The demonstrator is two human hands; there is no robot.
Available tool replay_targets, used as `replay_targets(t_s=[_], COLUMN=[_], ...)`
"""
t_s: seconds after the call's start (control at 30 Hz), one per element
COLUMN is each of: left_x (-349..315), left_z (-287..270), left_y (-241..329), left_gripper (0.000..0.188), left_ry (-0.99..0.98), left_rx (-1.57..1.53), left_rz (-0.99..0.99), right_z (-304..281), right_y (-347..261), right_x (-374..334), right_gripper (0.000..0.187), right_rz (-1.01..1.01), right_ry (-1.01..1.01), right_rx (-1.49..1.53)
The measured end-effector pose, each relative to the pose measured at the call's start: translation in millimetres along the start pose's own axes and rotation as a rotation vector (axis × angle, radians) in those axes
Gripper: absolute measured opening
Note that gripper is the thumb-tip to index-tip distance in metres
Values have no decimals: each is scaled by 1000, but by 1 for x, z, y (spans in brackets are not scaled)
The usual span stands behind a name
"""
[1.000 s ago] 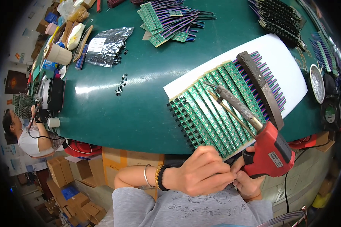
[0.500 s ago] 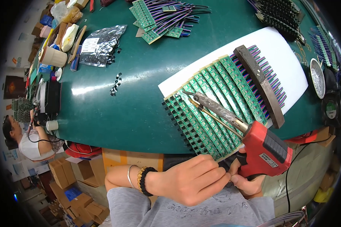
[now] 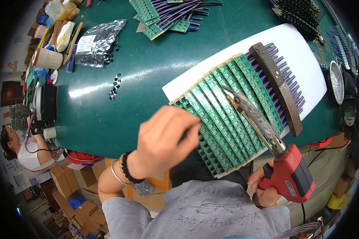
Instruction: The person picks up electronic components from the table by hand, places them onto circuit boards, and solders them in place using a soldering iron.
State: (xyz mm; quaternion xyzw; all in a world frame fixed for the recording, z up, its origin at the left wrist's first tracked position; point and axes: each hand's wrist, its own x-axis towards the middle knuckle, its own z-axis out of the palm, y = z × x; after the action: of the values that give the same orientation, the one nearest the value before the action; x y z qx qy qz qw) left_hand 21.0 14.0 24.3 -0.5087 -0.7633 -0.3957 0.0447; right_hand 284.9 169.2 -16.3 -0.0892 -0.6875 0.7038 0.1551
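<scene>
My right hand is closed around the handle of a red soldering gun, its tip over the middle of the green circuit boards. The boards lie in overlapping rows on a white sheet, with a dark bar across their purple and blue wires. Small black parts line the boards' left end. My left hand hovers by that end, fingers curled and thumb near the index finger; what they hold, if anything, is too small or hidden to make out.
Loose black parts and a plastic bag lie on the green table's left. Wired boards are heaped at the back. A metal dish stands at right. Another person sits far left.
My left hand has left its place beside my right hand and moved left and up to the boards' left end. The soldering gun has swung right, its tip now farther along the boards.
</scene>
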Motion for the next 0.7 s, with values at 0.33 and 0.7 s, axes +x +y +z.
replay_targets(t_s=[0.33,0.7], left_x=[-1,-1], left_z=[2,1], left_y=[-18,-16], left_gripper=[19,18], left_ry=[-55,-73], left_rx=[28,-20], left_rz=[-86,-140], right_z=[-10,-9], right_y=[10,23], right_x=[-19,-36], right_gripper=[92,57], right_rz=[146,191], right_ry=[-1,138], right_rx=[112,85])
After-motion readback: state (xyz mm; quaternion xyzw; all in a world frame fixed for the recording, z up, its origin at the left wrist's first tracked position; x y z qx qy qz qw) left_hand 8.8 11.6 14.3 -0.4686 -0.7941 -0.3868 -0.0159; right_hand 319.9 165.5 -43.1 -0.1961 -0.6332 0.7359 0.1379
